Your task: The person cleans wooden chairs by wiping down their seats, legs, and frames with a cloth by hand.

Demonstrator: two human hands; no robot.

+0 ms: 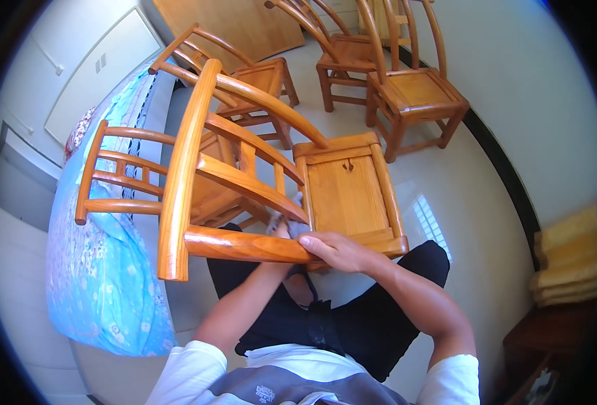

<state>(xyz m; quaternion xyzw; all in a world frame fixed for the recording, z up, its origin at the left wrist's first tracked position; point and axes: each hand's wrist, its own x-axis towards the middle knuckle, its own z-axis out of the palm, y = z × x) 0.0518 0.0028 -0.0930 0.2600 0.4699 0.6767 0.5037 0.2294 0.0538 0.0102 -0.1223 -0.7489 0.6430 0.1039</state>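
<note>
Directly before me stands a varnished wooden chair [349,192], its curved backrest pointing left and its seat on the right. My right hand [336,250] grips the near back post [248,244] close to the seat corner. Beneath that post reaches my left hand [280,231], with a grey cloth [295,225] bunched in it beside the seat's rear edge. The post and a backrest rail hide part of this hand and the cloth. A small dark cutout shows in the seat panel.
To the left, another wooden chair [121,206] stands by a bed with blue floral bedding [111,283]. Further off are a chair [263,81] and two more chairs [420,91] along the right wall. Yellow folded fabric [567,263] rests on dark furniture [546,324] at right.
</note>
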